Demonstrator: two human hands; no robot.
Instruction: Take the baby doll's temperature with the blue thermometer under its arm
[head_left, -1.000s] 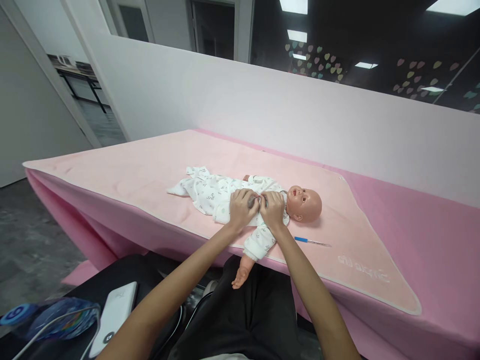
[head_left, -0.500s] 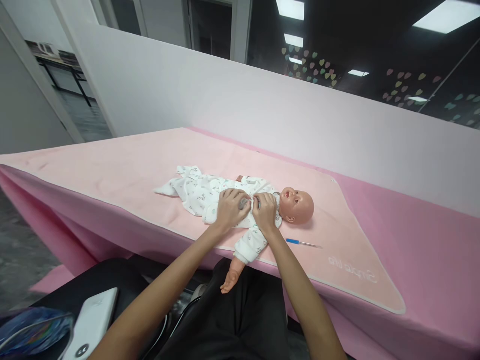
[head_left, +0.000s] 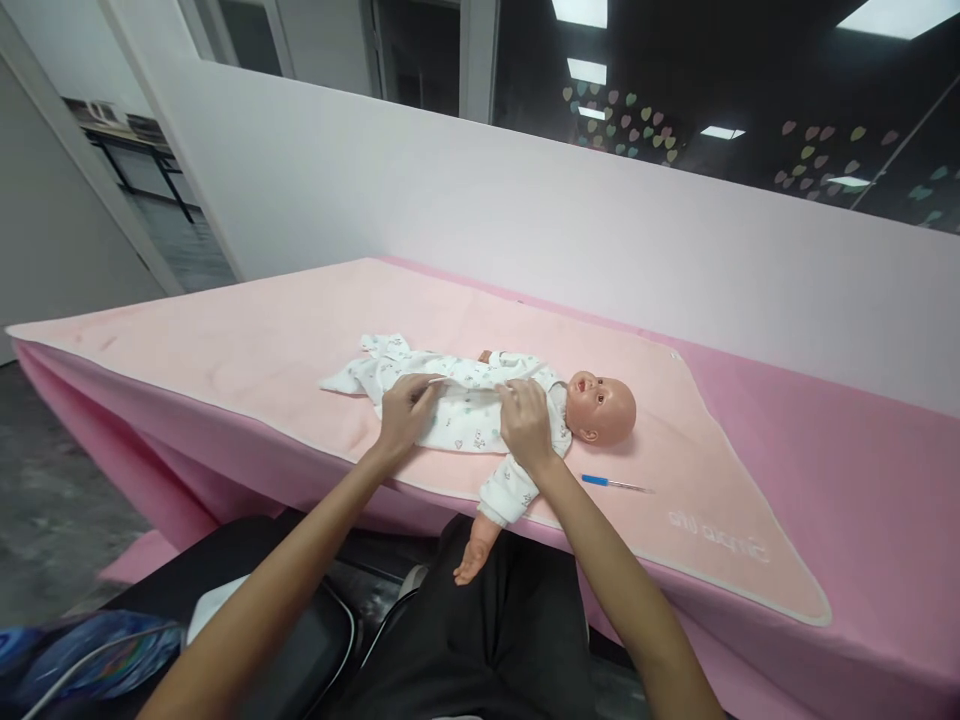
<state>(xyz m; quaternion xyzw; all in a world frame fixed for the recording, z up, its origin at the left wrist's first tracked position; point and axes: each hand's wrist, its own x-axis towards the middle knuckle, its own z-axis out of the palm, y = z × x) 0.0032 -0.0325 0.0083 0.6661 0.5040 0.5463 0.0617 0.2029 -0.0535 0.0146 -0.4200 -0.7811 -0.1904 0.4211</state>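
A baby doll (head_left: 600,405) lies on its back on a pale pink blanket (head_left: 285,340), head to the right, dressed in a white printed romper (head_left: 469,420). My left hand (head_left: 405,412) rests on the romper near the doll's hips and pinches its front edge. My right hand (head_left: 525,425) presses on the romper at the doll's chest, just left of the head. One bare doll arm (head_left: 476,550) hangs over the table's near edge.
A thin blue-tipped thermometer-like stick (head_left: 616,484) lies on the blanket right of the doll. The darker pink table cover (head_left: 862,480) runs to a white partition wall (head_left: 525,220) behind. A dark seat with a colourful bag (head_left: 90,650) sits at lower left.
My left hand has slid left from the doll's chest toward its hips, drawing the romper's front flat. My right hand stays at the chest. The view shifted slightly.
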